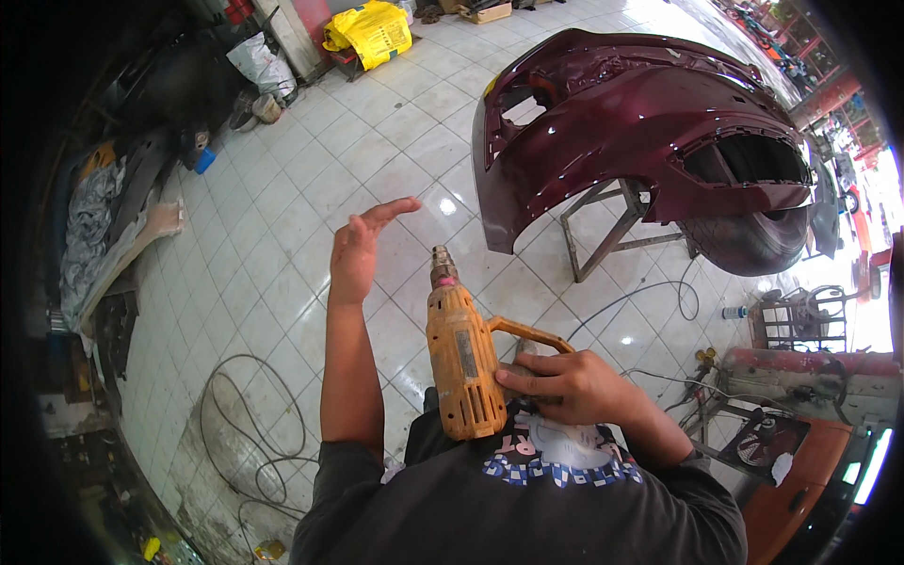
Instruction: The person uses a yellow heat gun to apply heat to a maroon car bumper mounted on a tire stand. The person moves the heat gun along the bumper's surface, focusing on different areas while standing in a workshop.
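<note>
My right grip clasps the orange heat gun by its handle — mostly hidden behind the fingers. The gun's long axis points forward, its nozzle nearer my left grip, unclenched and empty. Right of the gun and beyond it — a maroon bumper cover, far side hidden.

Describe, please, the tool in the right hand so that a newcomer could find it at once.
Start from the glossy dark-red car bumper at the upper right. Below it and toward the left, the right hand holds the tool. Its scuffed orange body, vent slots and tapered metal nozzle set it apart from the dark shirt.
</note>
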A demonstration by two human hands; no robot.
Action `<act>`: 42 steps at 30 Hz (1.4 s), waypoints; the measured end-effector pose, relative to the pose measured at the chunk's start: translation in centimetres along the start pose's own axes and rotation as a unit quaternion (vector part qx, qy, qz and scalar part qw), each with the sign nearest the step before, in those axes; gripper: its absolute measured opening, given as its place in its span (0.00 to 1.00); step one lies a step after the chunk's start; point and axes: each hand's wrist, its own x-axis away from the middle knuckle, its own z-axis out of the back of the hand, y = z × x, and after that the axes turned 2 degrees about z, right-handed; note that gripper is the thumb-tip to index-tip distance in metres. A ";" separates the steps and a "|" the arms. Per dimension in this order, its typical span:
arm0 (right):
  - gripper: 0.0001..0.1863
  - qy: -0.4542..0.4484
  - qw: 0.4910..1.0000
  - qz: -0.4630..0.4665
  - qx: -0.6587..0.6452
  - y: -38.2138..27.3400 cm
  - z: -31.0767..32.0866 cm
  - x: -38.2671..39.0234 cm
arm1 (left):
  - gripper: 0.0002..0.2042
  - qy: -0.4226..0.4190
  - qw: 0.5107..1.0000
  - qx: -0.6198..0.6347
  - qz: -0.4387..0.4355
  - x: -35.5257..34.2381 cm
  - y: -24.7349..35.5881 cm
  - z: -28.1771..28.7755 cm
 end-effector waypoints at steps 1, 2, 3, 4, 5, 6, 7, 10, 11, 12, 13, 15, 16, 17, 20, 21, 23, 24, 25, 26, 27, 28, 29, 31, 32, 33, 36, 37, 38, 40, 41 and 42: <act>0.44 0.002 1.000 0.003 0.009 -0.1 0.0 0.0 | 0.39 0.022 1.000 0.015 -0.008 0.2 -0.4 0.5; 0.44 0.003 1.000 0.000 0.009 0.0 -0.1 0.0 | 0.37 0.055 0.998 0.030 0.000 0.5 -0.9 0.9; 0.44 0.003 1.000 -0.003 0.010 0.1 -0.2 0.0 | 0.35 0.088 0.995 0.045 0.008 0.8 -1.5 1.4; 0.44 0.004 1.000 -0.007 0.011 0.2 -0.4 0.0 | 0.33 0.121 0.991 0.060 0.016 1.2 -2.2 2.0; 0.44 0.011 1.000 -0.014 -0.023 0.5 -0.5 -0.1 | 0.30 0.168 0.982 0.063 0.057 1.7 -3.2 2.4; 0.43 0.018 0.998 -0.021 -0.056 1.1 -0.7 -0.5 | 0.28 0.215 0.969 0.065 0.098 2.3 -4.5 2.9; 0.43 0.026 0.995 -0.028 -0.090 1.8 -1.0 -0.9 | 0.25 0.261 0.953 0.067 0.140 3.0 -5.9 3.2; 0.42 -0.002 0.975 -0.141 -0.169 4.3 -2.3 -1.6 | 0.19 0.318 0.910 0.075 0.255 5.7 -9.9 3.4; 0.42 0.000 0.968 -0.166 -0.191 5.0 -2.6 -1.8 | 0.18 0.315 0.902 0.079 0.284 7.0 -11.5 3.7; 0.42 -0.004 0.968 -0.177 -0.179 5.5 -3.1 -1.9 | 0.18 0.310 0.894 0.084 0.313 8.4 -12.9 3.8; 0.42 -0.009 0.968 -0.187 -0.167 6.0 -3.4 -1.9 | 0.17 0.309 0.885 0.092 0.335 9.7 -13.9 3.5; 0.42 0.002 0.972 -0.185 -0.145 6.7 -3.9 -1.8 | 0.16 0.305 0.867 0.108 0.380 12.0 -15.3 2.9; 0.42 0.017 0.976 -0.171 -0.135 7.0 -4.1 -1.8 | 0.16 0.302 0.858 0.109 0.401 13.0 -15.7 2.8; 0.43 0.029 0.979 -0.158 -0.125 7.1 -4.2 -1.7 | 0.16 0.300 0.848 0.111 0.423 14.1 -16.1 2.7; 0.43 0.020 0.976 -0.169 -0.138 6.8 -3.6 -2.3 | 0.15 0.281 0.828 0.092 0.476 17.6 -18.2 3.0; 0.43 0.017 0.976 -0.171 -0.136 6.8 -3.6 -2.3 | 0.15 0.274 0.822 0.082 0.492 19.0 -19.1 3.1; 0.43 0.016 0.976 -0.176 -0.130 7.2 -3.9 -2.4 | 0.16 0.225 0.815 0.030 0.534 21.7 -21.6 3.4; 0.43 0.008 0.975 -0.184 -0.125 7.3 -4.2 -2.3 | 0.16 0.204 0.808 0.003 0.552 23.4 -22.9 3.8; 0.43 0.002 0.974 -0.187 -0.125 7.4 -4.6 -2.3 | 0.16 0.152 0.802 -0.054 0.575 25.8 -24.4 5.0; 0.43 -0.003 0.974 -0.190 -0.126 7.3 -4.8 -2.2 | 0.17 0.099 0.791 -0.111 0.594 28.2 -25.8 6.3; 0.43 -0.009 0.971 -0.200 -0.129 7.2 -4.6 -2.2 | 0.17 0.001 0.769 -0.216 0.601 30.1 -26.8 7.3; 0.43 -0.015 0.968 -0.213 -0.130 6.9 -4.3 -2.0 | 0.18 -0.099 0.733 -0.313 0.596 31.7 -27.5 7.8; 0.43 -0.020 0.965 -0.228 -0.129 6.8 -4.1 -1.9 | 0.17 -0.121 0.703 -0.312 0.627 33.0 -27.8 7.7; 0.42 -0.014 0.961 -0.247 -0.124 7.0 -4.2 -1.4 | 0.17 -0.106 0.674 -0.270 0.679 34.2 -27.6 6.8; 0.42 -0.012 0.958 -0.263 -0.116 7.1 -4.3 -1.2 | 0.16 -0.074 0.676 -0.229 0.697 34.3 -26.9 5.4; 0.42 -0.011 0.954 -0.278 -0.111 7.1 -4.4 -1.2 | 0.16 -0.038 0.670 -0.190 0.716 34.4 -26.0 4.8; 0.42 -0.007 0.947 -0.301 -0.108 6.6 -4.7 -1.2 | 0.16 -0.024 0.685 -0.192 0.702 35.6 -24.5 5.0; 0.42 -0.001 0.947 -0.305 -0.106 6.5 -4.9 -1.1 | 0.16 -0.030 0.688 -0.202 0.696 35.5 -24.3 5.1; 0.42 0.005 0.946 -0.308 -0.103 6.5 -5.0 -1.1 | 0.16 -0.036 0.692 -0.212 0.690 35.1 -24.3 5.3; 0.42 0.007 0.946 -0.308 -0.103 6.4 -5.2 -1.0 | 0.17 -0.040 0.709 -0.221 0.668 34.2 -24.5 5.6; 0.42 0.008 0.946 -0.307 -0.103 6.4 -5.3 -1.1 | 0.17 -0.037 0.723 -0.221 0.653 33.6 -24.6 5.7; 0.42 0.006 0.946 -0.307 -0.105 6.3 -5.3 -1.1 | 0.17 -0.033 0.737 -0.220 0.638 33.0 -24.9 5.8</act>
